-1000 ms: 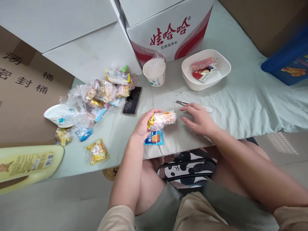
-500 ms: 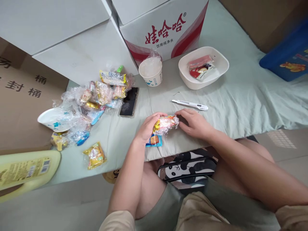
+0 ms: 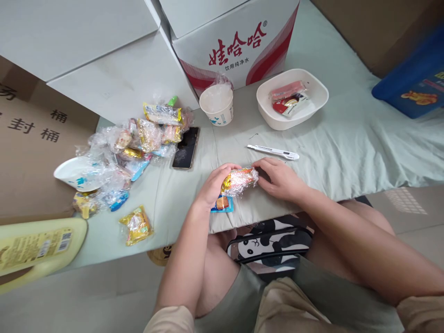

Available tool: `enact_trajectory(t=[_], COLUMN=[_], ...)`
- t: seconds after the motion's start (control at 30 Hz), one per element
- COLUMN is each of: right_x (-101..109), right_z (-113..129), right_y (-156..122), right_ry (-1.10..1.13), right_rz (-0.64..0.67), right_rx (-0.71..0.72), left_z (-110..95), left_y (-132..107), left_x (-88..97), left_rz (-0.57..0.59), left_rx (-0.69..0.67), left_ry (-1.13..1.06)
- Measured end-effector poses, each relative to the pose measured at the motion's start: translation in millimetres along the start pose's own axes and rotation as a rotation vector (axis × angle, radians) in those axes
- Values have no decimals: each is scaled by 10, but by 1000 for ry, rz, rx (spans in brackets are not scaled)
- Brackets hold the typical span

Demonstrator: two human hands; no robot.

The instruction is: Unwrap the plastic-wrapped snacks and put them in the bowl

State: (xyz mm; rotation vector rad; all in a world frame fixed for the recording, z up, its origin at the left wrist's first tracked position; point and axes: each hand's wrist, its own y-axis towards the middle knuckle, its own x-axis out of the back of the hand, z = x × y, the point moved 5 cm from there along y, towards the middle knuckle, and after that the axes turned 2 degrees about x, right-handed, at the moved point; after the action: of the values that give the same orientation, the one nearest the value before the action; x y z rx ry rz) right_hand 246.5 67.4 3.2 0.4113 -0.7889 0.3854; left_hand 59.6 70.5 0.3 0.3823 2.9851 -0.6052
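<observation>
My left hand [image 3: 214,186] is closed around the left end of a snack packet wrapped in clear plastic film [image 3: 240,181], yellow and orange-red under the film. At its right end, the bent fingers of my right hand [image 3: 277,178] pinch the crinkled film. A blue packet with a biscuit picture [image 3: 224,204] lies on the cloth just below, partly covered by my left hand and the wrapped packet. A white utility knife [image 3: 273,152] rests on the cloth beyond my right hand. To the left lies a black phone [image 3: 186,148].
Film-wrapped snacks [image 3: 138,143] are heaped at the left around a tipped paper cup [image 3: 78,174]. A yellow packet [image 3: 136,225] lies near the front edge. Behind stand a paper cup with plastic film [image 3: 218,106], a white tub [image 3: 293,121] holding packets, and white cartons [image 3: 239,51].
Almost nothing differs. Both hands keep hold of the wrapped packet in the same place, and the view has shifted very slightly.
</observation>
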Motion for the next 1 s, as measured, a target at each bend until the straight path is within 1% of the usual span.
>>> enact_trajectory(t=[0.3,1.0], right_x=[-18,-24], right_z=[-21,-10], right_y=[0,-1], right_ry=[-6,-22], right_rz=[30,29], right_rx=[-38,-27], left_z=[14,-7], left_y=[-10,-35], left_x=[-3,-37], left_rz=[32,37], left_rx=[10,-32], left_ry=[45,157])
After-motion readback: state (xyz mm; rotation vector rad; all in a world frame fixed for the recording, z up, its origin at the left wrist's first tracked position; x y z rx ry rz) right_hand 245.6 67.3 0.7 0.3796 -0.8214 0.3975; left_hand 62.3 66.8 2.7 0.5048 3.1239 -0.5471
